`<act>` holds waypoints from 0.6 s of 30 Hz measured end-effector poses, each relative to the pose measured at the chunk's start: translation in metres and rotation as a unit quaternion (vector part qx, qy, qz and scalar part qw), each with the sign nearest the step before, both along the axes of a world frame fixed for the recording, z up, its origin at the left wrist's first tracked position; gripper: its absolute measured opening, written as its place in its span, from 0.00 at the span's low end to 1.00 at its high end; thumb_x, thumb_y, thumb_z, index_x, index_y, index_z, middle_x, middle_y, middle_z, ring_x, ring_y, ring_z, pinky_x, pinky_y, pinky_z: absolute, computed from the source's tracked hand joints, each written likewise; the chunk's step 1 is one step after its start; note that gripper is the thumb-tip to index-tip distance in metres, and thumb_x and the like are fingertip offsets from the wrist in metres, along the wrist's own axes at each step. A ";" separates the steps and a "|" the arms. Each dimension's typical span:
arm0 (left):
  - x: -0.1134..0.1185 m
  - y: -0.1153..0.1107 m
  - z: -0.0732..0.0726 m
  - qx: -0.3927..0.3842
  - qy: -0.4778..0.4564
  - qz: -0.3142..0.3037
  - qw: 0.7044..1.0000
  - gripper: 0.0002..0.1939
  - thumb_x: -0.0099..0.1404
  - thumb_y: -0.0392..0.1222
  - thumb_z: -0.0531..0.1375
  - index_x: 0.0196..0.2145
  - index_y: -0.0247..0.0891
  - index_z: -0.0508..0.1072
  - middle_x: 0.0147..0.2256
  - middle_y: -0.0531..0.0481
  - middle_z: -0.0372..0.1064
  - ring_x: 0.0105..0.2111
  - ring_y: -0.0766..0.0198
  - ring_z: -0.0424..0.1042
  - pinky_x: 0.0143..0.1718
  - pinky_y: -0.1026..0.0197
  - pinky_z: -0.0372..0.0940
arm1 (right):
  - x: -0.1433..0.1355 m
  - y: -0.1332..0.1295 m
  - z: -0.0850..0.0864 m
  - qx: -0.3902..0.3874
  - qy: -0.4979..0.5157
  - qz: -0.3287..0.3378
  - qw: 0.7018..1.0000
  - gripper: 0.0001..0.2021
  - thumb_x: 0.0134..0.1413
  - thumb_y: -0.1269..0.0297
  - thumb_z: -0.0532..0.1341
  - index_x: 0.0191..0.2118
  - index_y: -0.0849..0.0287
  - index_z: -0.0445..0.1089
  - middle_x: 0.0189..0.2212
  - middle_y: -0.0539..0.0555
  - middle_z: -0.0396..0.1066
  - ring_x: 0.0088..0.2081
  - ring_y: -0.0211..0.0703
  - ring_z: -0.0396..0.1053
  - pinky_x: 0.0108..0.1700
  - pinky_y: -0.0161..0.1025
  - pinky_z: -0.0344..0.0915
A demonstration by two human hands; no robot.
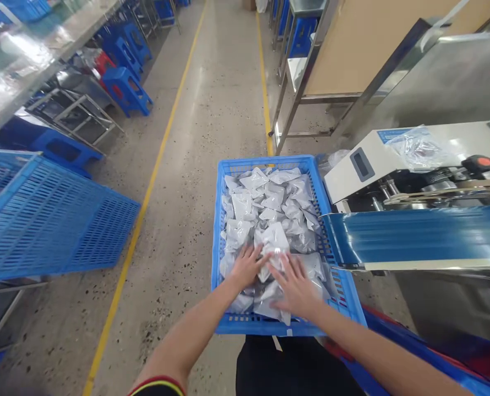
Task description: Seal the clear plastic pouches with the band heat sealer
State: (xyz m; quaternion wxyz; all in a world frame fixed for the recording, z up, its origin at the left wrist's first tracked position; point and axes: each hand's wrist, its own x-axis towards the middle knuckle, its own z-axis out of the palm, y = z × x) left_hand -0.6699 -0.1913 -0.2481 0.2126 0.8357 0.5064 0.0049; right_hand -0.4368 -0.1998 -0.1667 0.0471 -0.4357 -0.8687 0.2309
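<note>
A blue plastic basket [265, 163] stands right in front of me, filled with several silvery-grey sealed pouches [273, 195]. My left hand [247, 268] rests on the pouches near the basket's front, its fingers spread. Beside it, my right hand [297, 286] lies over the pouches with fingers apart, slightly blurred. The fingertips of both hands come close together over one pale pouch. Neither hand is closed around anything.
A machine with a blue conveyor belt [418, 234] reaches the basket's right edge. Blue crates [50, 214] stand at the left. Blue stools [127, 91] and a long workbench [26, 66] are further off at the left. A metal-framed stand [331, 99] is beyond the basket.
</note>
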 end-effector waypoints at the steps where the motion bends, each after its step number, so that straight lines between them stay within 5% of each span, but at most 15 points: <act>1: 0.002 0.021 -0.003 0.021 0.011 0.035 0.999 0.47 0.67 0.40 0.65 0.78 0.54 0.50 0.78 0.42 0.41 0.75 0.38 0.50 0.75 0.32 0.36 | -0.018 0.018 -0.010 0.014 -0.002 0.037 0.999 0.54 0.40 0.46 0.80 0.74 0.47 0.63 0.76 0.58 0.53 0.74 0.85 0.48 0.74 0.79 0.40; 4: -0.007 0.068 -0.004 0.050 0.025 0.126 0.990 0.44 0.70 0.47 0.63 0.78 0.48 0.51 0.79 0.41 0.39 0.78 0.38 0.37 0.75 0.32 0.31 | -0.043 0.055 -0.034 0.014 0.010 0.051 0.999 0.48 0.47 0.51 0.78 0.73 0.47 0.64 0.78 0.51 0.50 0.76 0.77 0.44 0.76 0.73 0.36; 7: -0.035 0.068 0.003 0.002 0.020 0.146 0.989 0.51 0.67 0.64 0.64 0.78 0.40 0.52 0.79 0.37 0.35 0.78 0.37 0.29 0.75 0.33 0.29 | -0.018 0.059 -0.050 -0.012 0.004 -0.049 0.999 0.35 0.53 0.51 0.73 0.67 0.48 0.72 0.75 0.49 0.57 0.75 0.72 0.48 0.76 0.70 0.42; 10: -0.061 0.037 0.016 -0.108 0.017 0.154 0.982 0.51 0.70 0.73 0.54 0.77 0.37 0.54 0.79 0.35 0.35 0.78 0.39 0.31 0.75 0.36 0.37 | 0.034 0.032 -0.056 -0.047 -0.017 -0.169 0.984 0.27 0.60 0.50 0.67 0.63 0.50 0.77 0.67 0.57 0.69 0.71 0.70 0.60 0.75 0.68 0.46; 13: -0.068 0.021 0.031 -0.148 0.010 0.111 0.983 0.52 0.70 0.75 0.52 0.77 0.38 0.53 0.78 0.34 0.38 0.78 0.40 0.35 0.75 0.38 0.40 | 0.079 -0.013 -0.049 -0.071 0.003 -0.158 0.985 0.33 0.60 0.45 0.66 0.67 0.53 0.74 0.68 0.60 0.68 0.71 0.70 0.61 0.75 0.63 0.51; 16: -0.060 0.054 0.047 -0.085 -0.010 0.061 0.994 0.51 0.70 0.74 0.54 0.77 0.39 0.52 0.77 0.33 0.43 0.78 0.42 0.39 0.75 0.39 0.43 | 0.098 -0.057 -0.035 -0.027 0.055 -0.166 0.984 0.37 0.60 0.42 0.65 0.71 0.50 0.68 0.73 0.58 0.60 0.73 0.68 0.57 0.75 0.63 0.52; 18: -0.054 0.105 0.058 -0.036 -0.024 0.044 0.998 0.48 0.71 0.71 0.55 0.76 0.37 0.56 0.76 0.32 0.49 0.77 0.43 0.45 0.74 0.41 0.47 | 0.096 -0.082 -0.027 0.013 0.087 -0.265 0.960 0.37 0.62 0.42 0.63 0.71 0.52 0.65 0.74 0.60 0.58 0.73 0.67 0.57 0.73 0.64 0.55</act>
